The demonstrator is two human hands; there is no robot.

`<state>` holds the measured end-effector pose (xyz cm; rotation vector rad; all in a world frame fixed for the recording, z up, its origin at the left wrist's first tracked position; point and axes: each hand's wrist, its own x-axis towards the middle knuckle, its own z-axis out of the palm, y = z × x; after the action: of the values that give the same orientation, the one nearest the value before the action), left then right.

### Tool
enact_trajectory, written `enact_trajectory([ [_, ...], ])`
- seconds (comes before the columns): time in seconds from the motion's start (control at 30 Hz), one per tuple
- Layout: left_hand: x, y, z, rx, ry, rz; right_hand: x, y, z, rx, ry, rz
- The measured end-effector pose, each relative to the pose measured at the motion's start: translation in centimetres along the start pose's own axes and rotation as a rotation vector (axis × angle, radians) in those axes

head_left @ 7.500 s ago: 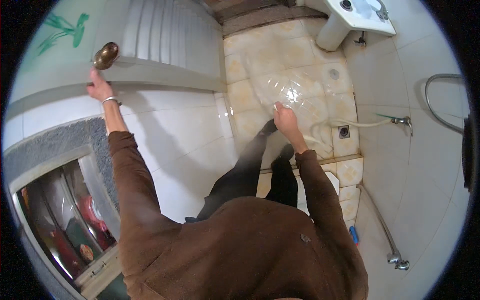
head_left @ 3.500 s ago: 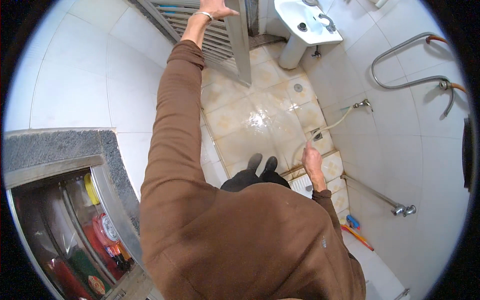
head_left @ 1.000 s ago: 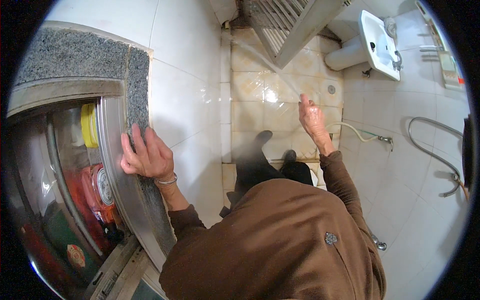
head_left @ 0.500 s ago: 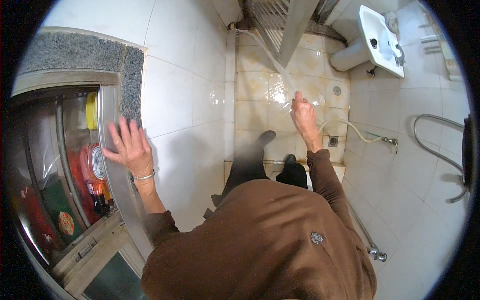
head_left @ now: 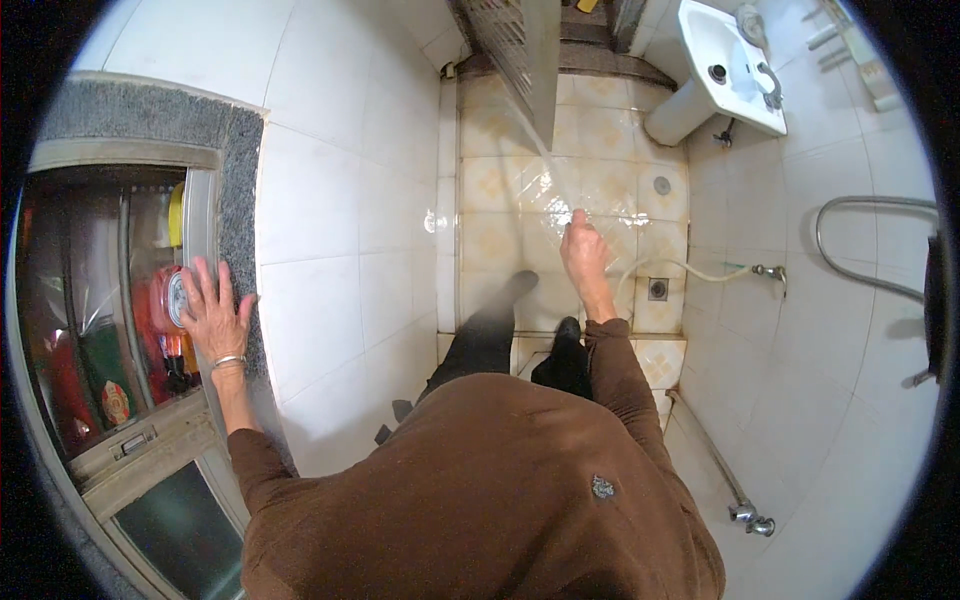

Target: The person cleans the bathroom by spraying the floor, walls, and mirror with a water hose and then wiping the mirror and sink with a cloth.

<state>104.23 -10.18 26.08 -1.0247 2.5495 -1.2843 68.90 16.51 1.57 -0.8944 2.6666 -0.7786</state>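
Note:
My right hand (head_left: 586, 262) is closed around the end of a pale hose (head_left: 685, 266), mostly covering it. Out of the fist shoots a jet of water (head_left: 550, 165) toward the foot of a slatted door panel (head_left: 528, 70) at the far side. The hose curves back over the wet, yellowish tiled floor (head_left: 487, 215) to a wall tap (head_left: 768, 272) on the right. My left hand (head_left: 213, 322), with a bracelet at the wrist, is open with fingers spread over the metal window frame (head_left: 203, 215); contact looks likely.
At the far right stands a white pedestal sink (head_left: 745, 80). A floor drain (head_left: 657, 289) lies near the hose, with a round one (head_left: 661, 185) farther off. Grey shower tubing (head_left: 870, 203) hangs on the right wall. Behind the window bars (head_left: 130, 300) are colourful packages.
My left hand has moved down and left along the window frame. The right hand has drawn slightly nearer, still spraying. The view has shifted, showing more beyond the door panel.

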Motion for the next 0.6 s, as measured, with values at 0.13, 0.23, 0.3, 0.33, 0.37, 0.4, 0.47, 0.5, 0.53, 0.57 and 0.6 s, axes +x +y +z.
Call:
enact_trajectory([
  [0.13, 0.4, 0.6, -1.1, 0.102, -0.08, 0.007, -0.6, 1.1, 0.7, 0.043, 0.041, -0.026],
  [0.23, 0.5, 0.8, -0.8, 0.123, -0.068, 0.0, -0.9, 1.0, 0.6, 0.0, 0.02, -0.043],
  [0.3, 0.7, 1.3, -0.2, 0.107, -0.032, -0.004, -1.0, 1.1, 0.4, 0.048, 0.039, -0.053],
  [0.33, 0.6, 1.3, -0.1, 0.107, -0.03, -0.003, -1.2, 1.1, 0.5, 0.048, 0.041, -0.052],
  [0.37, 0.5, 1.4, 0.0, 0.114, -0.01, -0.008, -1.3, 1.0, 0.6, 0.034, 0.028, -0.054],
  [0.4, 0.5, 1.5, 0.1, 0.12, 0.009, -0.013, -1.4, 1.0, 0.6, 0.019, 0.015, -0.057],
  [0.47, 0.5, 1.3, -0.1, 0.136, 0.033, 0.003, -1.7, 0.7, 0.6, 0.025, -0.01, -0.057],
  [0.5, 0.3, 1.3, -0.1, 0.132, 0.023, 0.002, -1.8, 0.6, 0.7, 0.021, -0.032, -0.058],
  [0.53, 0.4, 1.5, -0.1, 0.121, 0.018, -0.003, -1.8, 0.8, 1.0, 0.024, -0.031, -0.057],
  [0.57, 0.4, 1.5, -0.2, 0.109, 0.014, -0.001, -1.8, 1.0, 1.3, 0.043, -0.007, -0.073],
  [0.6, 0.5, 1.4, -0.2, 0.112, 0.015, 0.001, -1.7, 1.0, 1.6, 0.062, 0.018, -0.089],
])
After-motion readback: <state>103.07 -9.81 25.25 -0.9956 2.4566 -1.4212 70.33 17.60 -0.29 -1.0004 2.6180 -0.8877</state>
